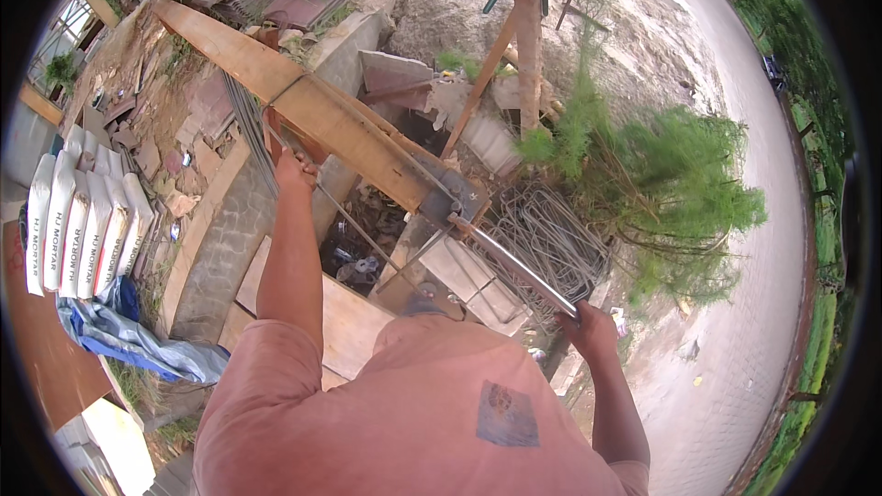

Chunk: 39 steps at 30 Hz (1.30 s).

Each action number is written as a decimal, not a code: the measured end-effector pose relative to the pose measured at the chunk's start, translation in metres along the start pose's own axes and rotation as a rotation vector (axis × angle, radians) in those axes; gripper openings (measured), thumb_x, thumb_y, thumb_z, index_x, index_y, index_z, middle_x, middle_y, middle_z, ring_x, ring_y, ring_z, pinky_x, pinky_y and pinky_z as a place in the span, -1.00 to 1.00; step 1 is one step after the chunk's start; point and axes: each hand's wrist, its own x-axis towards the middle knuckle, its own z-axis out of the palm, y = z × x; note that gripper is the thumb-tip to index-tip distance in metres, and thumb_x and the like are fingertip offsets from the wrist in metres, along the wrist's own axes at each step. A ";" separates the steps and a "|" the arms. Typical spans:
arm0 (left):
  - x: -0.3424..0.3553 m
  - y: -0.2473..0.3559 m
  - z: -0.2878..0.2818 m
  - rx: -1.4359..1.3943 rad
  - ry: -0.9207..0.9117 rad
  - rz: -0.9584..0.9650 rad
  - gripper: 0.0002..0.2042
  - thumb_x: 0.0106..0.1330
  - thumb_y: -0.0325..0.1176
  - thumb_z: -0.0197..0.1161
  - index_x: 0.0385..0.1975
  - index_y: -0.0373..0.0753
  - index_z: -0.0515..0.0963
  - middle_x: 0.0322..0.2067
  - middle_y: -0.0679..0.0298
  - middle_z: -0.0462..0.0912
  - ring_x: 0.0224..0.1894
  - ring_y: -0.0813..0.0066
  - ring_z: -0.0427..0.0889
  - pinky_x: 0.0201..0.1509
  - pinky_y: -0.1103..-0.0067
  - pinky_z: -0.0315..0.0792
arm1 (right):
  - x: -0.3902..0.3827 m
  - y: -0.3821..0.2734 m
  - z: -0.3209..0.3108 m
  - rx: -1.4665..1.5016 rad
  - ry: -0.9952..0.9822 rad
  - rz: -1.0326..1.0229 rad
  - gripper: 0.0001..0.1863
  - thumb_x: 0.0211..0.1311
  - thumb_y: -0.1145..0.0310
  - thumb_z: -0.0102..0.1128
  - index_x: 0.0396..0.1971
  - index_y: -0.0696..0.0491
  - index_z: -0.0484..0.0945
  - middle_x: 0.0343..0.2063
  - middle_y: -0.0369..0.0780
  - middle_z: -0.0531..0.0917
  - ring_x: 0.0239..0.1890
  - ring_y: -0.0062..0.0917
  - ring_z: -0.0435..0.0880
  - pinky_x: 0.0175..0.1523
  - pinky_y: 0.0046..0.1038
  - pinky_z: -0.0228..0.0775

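Note:
My left hand is closed around a thin steel rod, beside a long wooden beam. The rod slants down from that hand toward my body. At the beam's near end is a dark metal plate. A shiny metal pipe lever reaches from the plate toward the lower right, and my right hand grips its dark end. Thin rod also lies along the beam's top up to the plate. How the rod sits at the plate is too small to tell.
Bent steel rebar stirrups lie heaped right of the plate, next to a feathery green shrub. White bagged sacks are stacked at the left above a blue tarp. Wooden posts stand ahead; a paved road runs along the right.

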 end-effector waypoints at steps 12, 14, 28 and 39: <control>0.003 -0.002 0.002 0.005 0.015 0.036 -0.77 0.48 -0.14 -0.04 -0.18 -0.18 0.36 -0.56 0.42 0.28 -0.71 0.63 0.16 -0.69 0.65 0.09 | 0.023 0.003 -0.004 -0.140 0.027 -0.042 -0.79 -0.04 0.31 0.31 -0.50 0.08 0.48 -0.51 -0.06 0.62 -0.36 -0.07 0.61 -0.26 -0.11 0.42; 0.005 0.000 0.003 0.006 0.021 0.037 -0.77 0.48 -0.14 -0.04 -0.18 -0.19 0.37 -0.55 0.41 0.28 -0.70 0.63 0.17 -0.68 0.66 0.10 | 0.030 0.009 0.001 -0.153 0.043 -0.061 -0.80 -0.05 0.32 0.31 -0.50 0.08 0.48 -0.52 -0.06 0.62 -0.37 -0.07 0.61 -0.26 -0.11 0.43; -0.007 0.010 -0.018 -0.005 -0.021 0.035 -0.76 0.46 -0.11 -0.04 -0.33 -0.14 0.33 -0.59 0.39 0.29 -0.71 0.61 0.21 -0.68 0.61 0.13 | 0.041 0.028 0.035 -0.066 0.140 -0.137 -0.79 -0.02 0.29 0.30 -0.51 0.07 0.47 -0.58 -0.06 0.60 -0.44 -0.06 0.60 -0.32 -0.10 0.42; -0.057 0.045 0.005 -0.220 -0.265 0.069 -0.79 0.42 -0.18 0.00 -0.34 -0.18 0.35 -0.56 0.37 0.31 -0.62 0.57 0.30 -0.59 0.61 0.27 | 0.021 -0.126 0.009 0.686 -0.194 -0.321 -0.62 0.10 0.11 0.37 -0.42 0.17 0.61 -0.74 -0.28 0.44 -0.64 -0.61 0.35 -0.51 -0.42 0.23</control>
